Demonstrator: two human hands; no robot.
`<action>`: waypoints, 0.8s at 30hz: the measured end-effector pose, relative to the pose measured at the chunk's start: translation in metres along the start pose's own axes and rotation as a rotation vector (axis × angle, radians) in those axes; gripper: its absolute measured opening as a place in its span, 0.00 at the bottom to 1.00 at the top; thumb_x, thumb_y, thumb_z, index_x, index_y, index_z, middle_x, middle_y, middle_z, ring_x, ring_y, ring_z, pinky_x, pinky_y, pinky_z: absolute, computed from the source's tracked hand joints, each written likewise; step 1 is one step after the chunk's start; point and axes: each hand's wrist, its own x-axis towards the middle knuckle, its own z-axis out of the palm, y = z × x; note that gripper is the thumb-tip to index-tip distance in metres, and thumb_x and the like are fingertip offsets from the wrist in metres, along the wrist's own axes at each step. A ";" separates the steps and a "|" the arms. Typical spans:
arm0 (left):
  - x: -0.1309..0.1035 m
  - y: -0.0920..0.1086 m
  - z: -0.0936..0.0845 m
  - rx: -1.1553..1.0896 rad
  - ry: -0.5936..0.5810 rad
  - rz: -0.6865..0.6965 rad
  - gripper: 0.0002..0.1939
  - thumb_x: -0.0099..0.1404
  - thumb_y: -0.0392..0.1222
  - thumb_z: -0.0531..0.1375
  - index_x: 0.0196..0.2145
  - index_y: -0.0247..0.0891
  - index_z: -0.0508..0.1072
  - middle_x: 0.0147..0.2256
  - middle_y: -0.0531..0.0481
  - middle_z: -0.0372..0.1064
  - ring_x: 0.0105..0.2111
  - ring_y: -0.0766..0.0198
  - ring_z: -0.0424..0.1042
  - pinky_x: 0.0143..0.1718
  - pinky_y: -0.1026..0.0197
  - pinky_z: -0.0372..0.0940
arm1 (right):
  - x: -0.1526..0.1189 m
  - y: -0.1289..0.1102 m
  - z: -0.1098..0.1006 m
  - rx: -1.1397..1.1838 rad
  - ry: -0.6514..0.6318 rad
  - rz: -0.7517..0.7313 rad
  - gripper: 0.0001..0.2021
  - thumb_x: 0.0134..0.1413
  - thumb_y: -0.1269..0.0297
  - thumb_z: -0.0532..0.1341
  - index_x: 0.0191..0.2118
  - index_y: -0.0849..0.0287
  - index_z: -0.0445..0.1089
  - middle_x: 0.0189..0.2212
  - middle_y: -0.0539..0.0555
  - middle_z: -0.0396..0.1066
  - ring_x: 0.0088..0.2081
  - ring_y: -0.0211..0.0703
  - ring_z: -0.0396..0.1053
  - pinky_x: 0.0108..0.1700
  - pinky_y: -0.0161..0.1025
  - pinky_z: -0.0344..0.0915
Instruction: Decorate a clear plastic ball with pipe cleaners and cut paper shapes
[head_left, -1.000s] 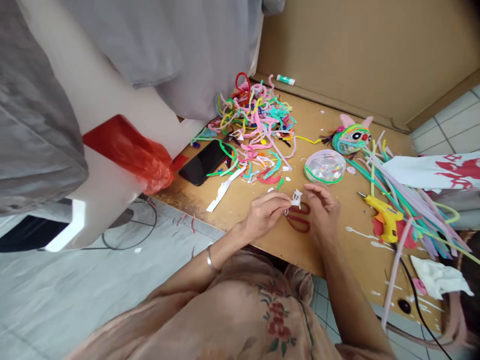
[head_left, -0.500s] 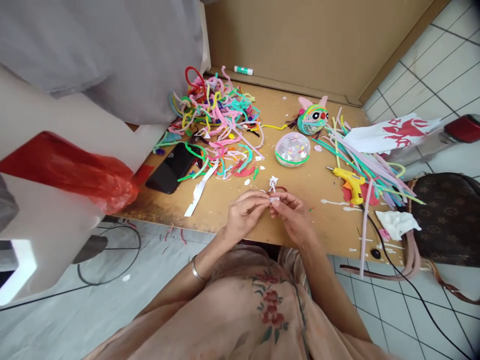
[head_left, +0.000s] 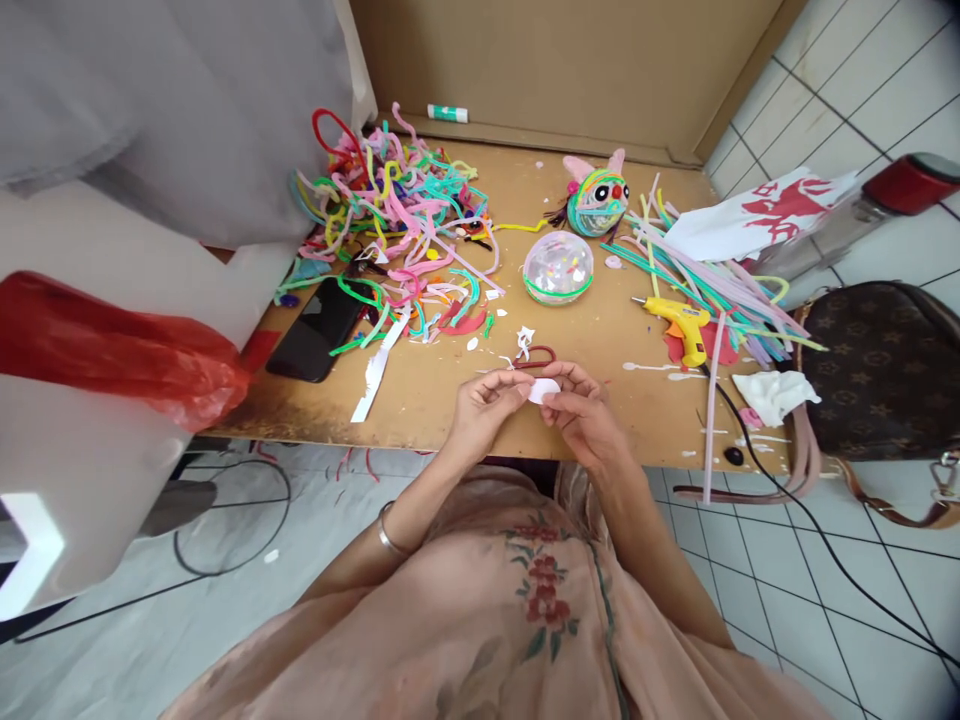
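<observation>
White oval point(head_left: 544, 391), between left grip point(head_left: 486, 408), right grip point(head_left: 589, 418)

A worn wooden counter point(head_left: 420, 412) is filling the centre. From its middle, tangled pipe cleaners point(head_left: 409, 205) are heaping up between ten and eleven o'clock; a dark phone point(head_left: 311, 335) is lying at nine, a torn paper strip point(head_left: 377, 368) at eight. A clear bowl point(head_left: 559, 266) is sitting at two, a round, pink-eared figure point(head_left: 596, 212) farther out near one. At three, a yellow glue gun point(head_left: 688, 328) is resting beside straight pipe cleaners point(head_left: 720, 277).
</observation>
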 end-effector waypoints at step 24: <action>0.015 0.031 0.001 0.046 0.104 0.105 0.14 0.48 0.42 0.68 0.29 0.36 0.68 0.24 0.56 0.70 0.22 0.72 0.69 0.28 0.66 0.66 | 0.010 -0.001 0.009 -0.269 0.054 -0.205 0.16 0.38 0.50 0.70 0.25 0.58 0.71 0.19 0.47 0.67 0.22 0.33 0.60 0.26 0.34 0.59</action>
